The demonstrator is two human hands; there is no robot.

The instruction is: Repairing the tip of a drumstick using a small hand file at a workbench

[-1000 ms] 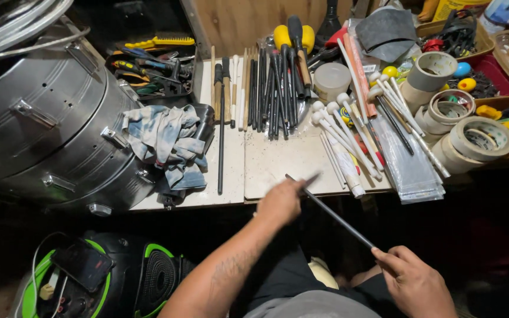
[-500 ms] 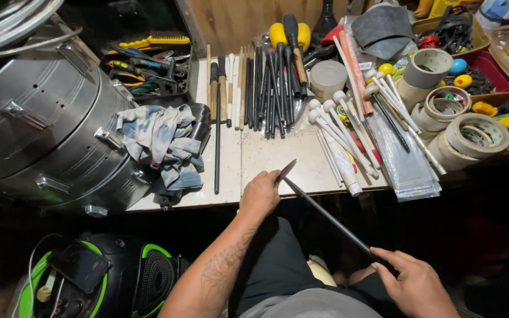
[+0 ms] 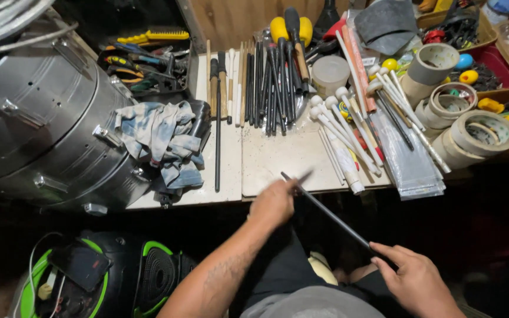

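Long dark rod [image 3: 331, 215] runs diagonally from the bench edge [image 3: 195, 200] down toward the lap. Right hand [image 3: 416, 282] is closed around its lower end; upper end pokes just over the bench front. Left hand [image 3: 273, 203] sits at the upper part, fingers curled, pinching a small blurred tool [image 3: 303, 176] against the rod — can't tell what kind.

Bench is crowded: tool row [image 3: 272, 82] and white-tipped sticks [image 3: 349, 129] right behind the left hand, tape rolls [image 3: 472, 132] to the right, rag [image 3: 160, 141] and steel drum [image 3: 36, 129] to the left. Free room only in front of the bench, over the lap.
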